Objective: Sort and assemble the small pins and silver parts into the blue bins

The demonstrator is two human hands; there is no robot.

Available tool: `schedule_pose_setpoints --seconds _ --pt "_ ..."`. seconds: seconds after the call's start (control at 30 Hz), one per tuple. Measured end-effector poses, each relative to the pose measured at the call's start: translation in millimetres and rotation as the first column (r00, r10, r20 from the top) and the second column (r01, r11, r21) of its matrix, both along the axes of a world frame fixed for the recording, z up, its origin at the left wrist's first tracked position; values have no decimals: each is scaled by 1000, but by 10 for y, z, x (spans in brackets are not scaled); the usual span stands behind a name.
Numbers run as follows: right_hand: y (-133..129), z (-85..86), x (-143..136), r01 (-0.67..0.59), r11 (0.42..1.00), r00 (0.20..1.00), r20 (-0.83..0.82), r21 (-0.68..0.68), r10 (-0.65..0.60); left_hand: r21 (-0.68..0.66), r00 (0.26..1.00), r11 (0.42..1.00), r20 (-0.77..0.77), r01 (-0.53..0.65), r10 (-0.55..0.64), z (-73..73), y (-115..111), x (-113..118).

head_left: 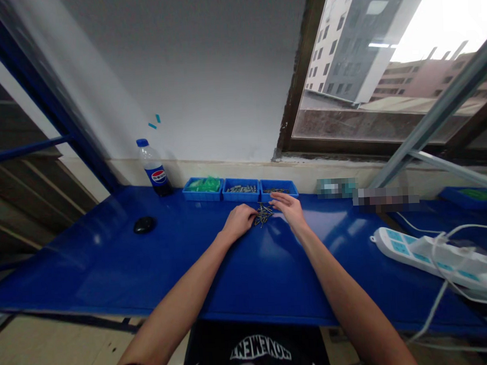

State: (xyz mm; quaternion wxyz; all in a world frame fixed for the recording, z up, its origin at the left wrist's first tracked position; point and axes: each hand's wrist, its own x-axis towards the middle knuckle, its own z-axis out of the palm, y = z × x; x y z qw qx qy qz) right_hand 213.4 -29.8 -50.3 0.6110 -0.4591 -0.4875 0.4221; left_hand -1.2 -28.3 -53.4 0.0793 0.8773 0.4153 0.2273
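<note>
A small pile of metal screws [263, 215] lies on the blue table [263, 273], between my two hands. My left hand [240, 220] rests at the pile's left edge, fingers bent together; what they hold, if anything, is too small to name. On the right side, my right hand [288, 206] reaches over the pile's edge with its fingers closed near the screws, and any piece in them is too small to make out. Just behind stand three blue trays: a left one [202, 196] with green items, a middle one [241, 197] with metal pieces, and a right one [292, 194] with darker screws.
At the back left stands a cola bottle [156, 173], with a black mouse [144, 225] in front of it. A white power strip [428, 255] with cables lies on the right. Blurred items [336, 187] sit by the wall below the window.
</note>
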Motion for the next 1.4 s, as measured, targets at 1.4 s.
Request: schedule_pose_setpoints --seconds 1.4 --pt "-79 73 -45 -106 993 993 38 -49 108 63 889 998 455 24 -50 42 -50 102"
